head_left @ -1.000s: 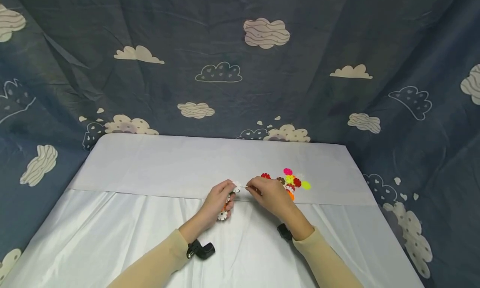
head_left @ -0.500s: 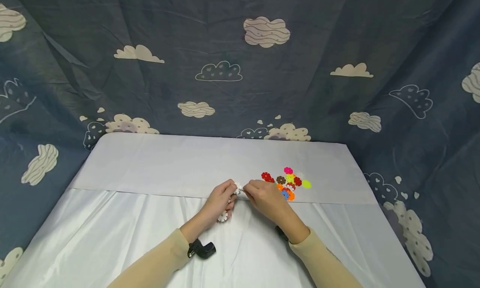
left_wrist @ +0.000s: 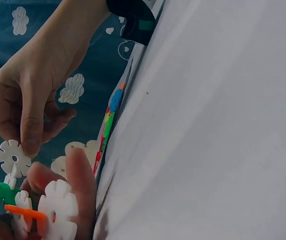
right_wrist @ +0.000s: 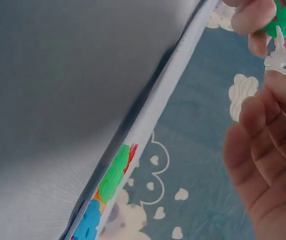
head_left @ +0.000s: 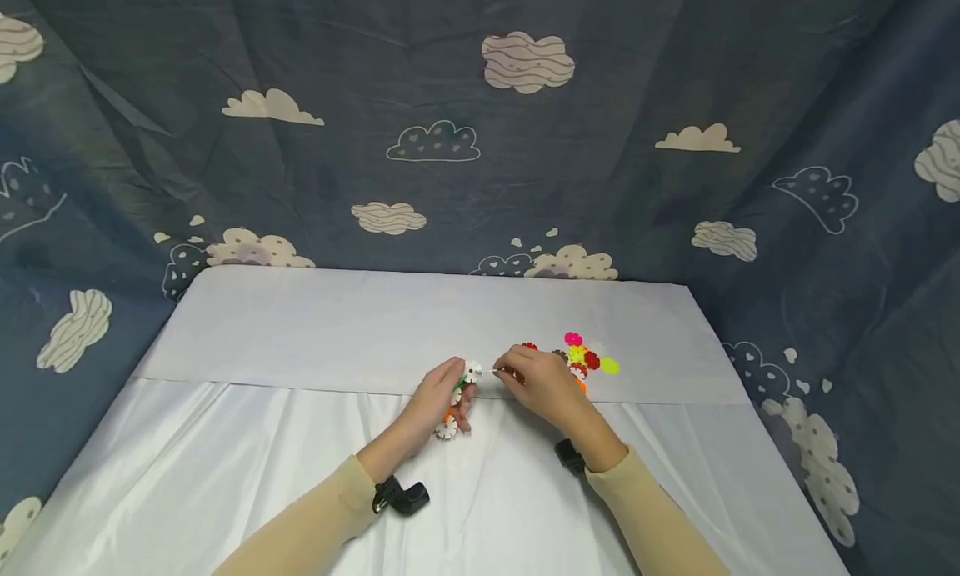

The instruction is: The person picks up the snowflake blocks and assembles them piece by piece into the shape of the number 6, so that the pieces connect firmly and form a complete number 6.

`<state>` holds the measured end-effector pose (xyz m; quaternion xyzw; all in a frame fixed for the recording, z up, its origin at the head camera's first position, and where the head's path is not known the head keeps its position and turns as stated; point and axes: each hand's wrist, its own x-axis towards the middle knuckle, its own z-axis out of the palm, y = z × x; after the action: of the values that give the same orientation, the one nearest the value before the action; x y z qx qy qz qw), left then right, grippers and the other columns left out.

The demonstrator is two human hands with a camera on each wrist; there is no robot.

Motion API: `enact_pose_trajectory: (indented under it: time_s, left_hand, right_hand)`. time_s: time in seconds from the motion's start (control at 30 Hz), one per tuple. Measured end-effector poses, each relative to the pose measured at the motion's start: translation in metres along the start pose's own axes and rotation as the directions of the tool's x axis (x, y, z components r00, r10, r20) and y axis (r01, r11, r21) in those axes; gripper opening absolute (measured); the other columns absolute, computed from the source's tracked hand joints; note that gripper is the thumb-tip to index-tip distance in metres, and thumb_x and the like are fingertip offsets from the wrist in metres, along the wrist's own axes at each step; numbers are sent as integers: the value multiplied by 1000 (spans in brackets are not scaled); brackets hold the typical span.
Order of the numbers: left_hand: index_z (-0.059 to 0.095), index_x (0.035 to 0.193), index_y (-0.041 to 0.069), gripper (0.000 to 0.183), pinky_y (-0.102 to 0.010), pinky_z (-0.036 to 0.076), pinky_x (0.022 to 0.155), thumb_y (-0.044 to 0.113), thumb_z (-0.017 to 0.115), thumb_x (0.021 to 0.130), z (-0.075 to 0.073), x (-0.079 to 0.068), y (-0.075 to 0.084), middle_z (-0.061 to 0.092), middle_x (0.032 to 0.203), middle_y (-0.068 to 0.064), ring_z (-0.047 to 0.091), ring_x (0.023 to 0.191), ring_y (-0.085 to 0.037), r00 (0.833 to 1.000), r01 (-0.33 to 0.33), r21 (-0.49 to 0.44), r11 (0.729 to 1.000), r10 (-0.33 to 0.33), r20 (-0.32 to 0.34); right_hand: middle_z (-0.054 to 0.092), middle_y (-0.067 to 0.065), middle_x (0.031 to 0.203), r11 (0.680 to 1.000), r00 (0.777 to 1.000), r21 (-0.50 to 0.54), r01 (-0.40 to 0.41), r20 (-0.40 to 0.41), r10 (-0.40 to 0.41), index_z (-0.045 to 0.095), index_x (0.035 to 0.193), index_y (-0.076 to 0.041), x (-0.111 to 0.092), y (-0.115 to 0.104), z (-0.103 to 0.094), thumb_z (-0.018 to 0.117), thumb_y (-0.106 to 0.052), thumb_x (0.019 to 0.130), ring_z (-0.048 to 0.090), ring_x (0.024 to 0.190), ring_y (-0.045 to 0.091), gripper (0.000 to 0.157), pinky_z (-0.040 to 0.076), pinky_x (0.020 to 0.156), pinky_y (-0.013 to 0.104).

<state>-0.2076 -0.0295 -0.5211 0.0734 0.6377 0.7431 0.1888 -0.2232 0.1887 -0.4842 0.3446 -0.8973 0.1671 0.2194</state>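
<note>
My left hand (head_left: 429, 403) holds a short chain of slotted flower-shaped plastic discs. In the left wrist view the chain shows a green disc (left_wrist: 4, 193), an orange disc (left_wrist: 25, 212) seen edge-on and a large white disc (left_wrist: 59, 210) at the near end. At the far end, my right hand (head_left: 551, 391) pinches another white disc (left_wrist: 14, 158) between thumb and fingertips. That disc meets a white disc seen edge-on, beside the green one. In the right wrist view, my right thumb covers part of the pinched disc (right_wrist: 284, 66).
Loose discs in several colours lie on the white-covered table (head_left: 315, 334), partly behind my right hand. Among them are a pink disc (head_left: 573, 338) and a yellow-green disc (head_left: 610, 366). A dark cloud-patterned cloth (head_left: 435, 67) hangs around the table.
My right hand first came closer to my left, then drew back slightly right, with a thin white edge showing between them. More of the chain shows in my left hand.
</note>
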Motion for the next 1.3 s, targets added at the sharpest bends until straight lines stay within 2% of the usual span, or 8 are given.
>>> enact_pose_trajectory:
  time_s: [0.4, 0.63, 0.83, 0.97, 1.03, 1.13, 1.23, 1.3]
  left_hand:
    - [58, 138, -4, 62, -44, 67, 82, 48, 31, 117, -1, -1, 3, 68, 105, -7, 73, 87, -16, 999, 24, -189, 982, -32, -41]
    - [60, 141, 1, 41, -34, 67, 73, 31, 52, 113, 0, 0, 2, 67, 128, -25, 73, 87, -14, 1000, -8, -89, 996, 9, 10]
    - [69, 130, 8, 30, -22, 52, 52, 25, 69, 105, 1, -1, 2, 74, 102, -18, 60, 61, -10, 1000, -19, 58, 998, 20, -22]
    - [70, 129, 8, 32, -20, 45, 49, 26, 72, 103, 0, -1, 2, 70, 83, -7, 50, 53, -10, 999, -6, 88, 996, 10, -38]
    - [69, 131, 8, 35, -20, 44, 50, 28, 72, 103, 0, -1, 3, 68, 82, -5, 49, 53, -10, 1000, -8, 98, 995, 11, -28]
    - [67, 134, 6, 37, -21, 44, 49, 27, 71, 104, -1, -1, 3, 69, 85, -8, 48, 52, -10, 1000, -16, 107, 994, 17, -11]
    - [67, 134, 4, 35, -21, 43, 48, 25, 69, 105, -2, -1, 2, 68, 87, -11, 47, 51, -10, 1000, -24, 105, 994, 24, -3]
    - [67, 133, 3, 34, -20, 42, 48, 24, 67, 106, -2, -1, 1, 69, 84, -8, 46, 50, -10, 1000, -31, 106, 994, 31, -3]
  right_hand:
    - [74, -7, 83, 997, 1000, -77, 11, 19, -9, 79, 94, -17, -2, 0, -3, 88, -14, 87, 63, 64, 6, 11, 50, 57, 20]
    - [73, -8, 81, 996, 999, -76, 47, -8, -48, 78, 91, -18, -2, -1, 0, 89, -13, 86, 63, 62, 6, 13, 48, 54, 18]
    - [73, -7, 81, 996, 998, -57, 67, 23, -66, 78, 92, -18, -1, -2, 0, 89, -12, 86, 63, 62, 5, 14, 48, 55, 16]
    - [77, -4, 87, 996, 989, 15, -92, 121, 89, 81, 105, -16, -1, 17, -13, 88, -15, 89, 64, 69, 9, 18, 53, 63, 21]
    - [77, -1, 89, 966, 955, 15, -259, 152, 254, 80, 112, -15, -4, 33, -21, 85, -18, 92, 62, 70, 13, 21, 55, 66, 26]
    - [77, 4, 91, 871, 855, -26, -491, 178, 488, 79, 120, -13, -11, 62, -30, 79, -26, 97, 62, 75, 18, 26, 55, 69, 34]
    - [73, 7, 88, 794, 757, -60, -605, 265, 598, 75, 129, -11, -20, 83, -32, 74, -35, 100, 61, 77, 23, 37, 54, 69, 36]
    - [71, 6, 85, 777, 718, -75, -625, 334, 610, 74, 131, -11, -24, 89, -30, 74, -38, 100, 60, 78, 22, 41, 51, 69, 34]
